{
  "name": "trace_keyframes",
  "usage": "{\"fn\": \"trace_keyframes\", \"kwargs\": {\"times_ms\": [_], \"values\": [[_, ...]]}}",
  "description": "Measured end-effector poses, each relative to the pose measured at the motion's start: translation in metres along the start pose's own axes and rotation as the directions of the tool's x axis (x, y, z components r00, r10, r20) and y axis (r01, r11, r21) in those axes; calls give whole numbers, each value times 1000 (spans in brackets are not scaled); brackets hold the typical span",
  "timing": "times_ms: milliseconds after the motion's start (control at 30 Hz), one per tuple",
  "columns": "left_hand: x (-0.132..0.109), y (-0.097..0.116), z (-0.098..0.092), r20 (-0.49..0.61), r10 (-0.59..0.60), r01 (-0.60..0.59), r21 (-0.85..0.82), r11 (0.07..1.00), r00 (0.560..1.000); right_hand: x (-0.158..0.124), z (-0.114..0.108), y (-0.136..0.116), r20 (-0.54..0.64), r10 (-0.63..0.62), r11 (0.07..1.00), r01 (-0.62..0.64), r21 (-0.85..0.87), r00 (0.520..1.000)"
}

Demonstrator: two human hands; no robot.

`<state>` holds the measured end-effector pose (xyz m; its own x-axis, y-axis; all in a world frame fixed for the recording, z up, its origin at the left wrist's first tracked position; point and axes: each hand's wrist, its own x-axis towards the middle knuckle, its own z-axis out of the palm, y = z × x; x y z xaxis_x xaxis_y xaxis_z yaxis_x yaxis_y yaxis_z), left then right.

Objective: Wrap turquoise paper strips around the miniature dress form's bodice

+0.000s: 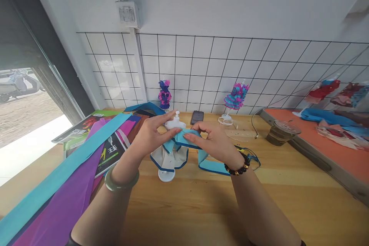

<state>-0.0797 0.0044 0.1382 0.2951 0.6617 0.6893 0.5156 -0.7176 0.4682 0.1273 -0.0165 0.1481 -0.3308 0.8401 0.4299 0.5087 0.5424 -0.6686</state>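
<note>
A small white mannequin (174, 123) stands on a round white base (166, 176) in front of me. It wears a flared white skirt (170, 160) edged in dark blue. Across its waist lies a light-blue strip (188, 138) with a dark-blue border. My left hand (154, 132) is at the mannequin's left side, thumb pressing the strip's end against it. At the right, my right hand (211, 140) pinches the same strip between thumb and fingers. The strip's loose length (215, 167) hangs below that hand and rests on the table.
Long turquoise (66, 171) and purple fabric strips (72, 196) lie over magazines (111, 153) at left. Behind are a phone (197, 117) and two dressed mannequins, one purple (165, 95), one pink-and-blue (236, 97). A brown container (282, 132) stands by an orange surface (288, 123) at right.
</note>
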Motion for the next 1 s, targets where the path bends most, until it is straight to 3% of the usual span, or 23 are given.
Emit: {"fn": "trace_keyframes", "kwargs": {"times_ms": [267,700,1000], "values": [[-1,5,-1,29,-35,34,42,999,999,0,4,6,5,19,1000,-19,25,1000],[1,11,-5,115,-100,95,46,994,988,-3,1,-2,36,-48,999,48,-1,998],[1,9,-8,171,-125,130,-20,991,977,-6,-4,-9,121,-93,995,95,-12,988]]}}
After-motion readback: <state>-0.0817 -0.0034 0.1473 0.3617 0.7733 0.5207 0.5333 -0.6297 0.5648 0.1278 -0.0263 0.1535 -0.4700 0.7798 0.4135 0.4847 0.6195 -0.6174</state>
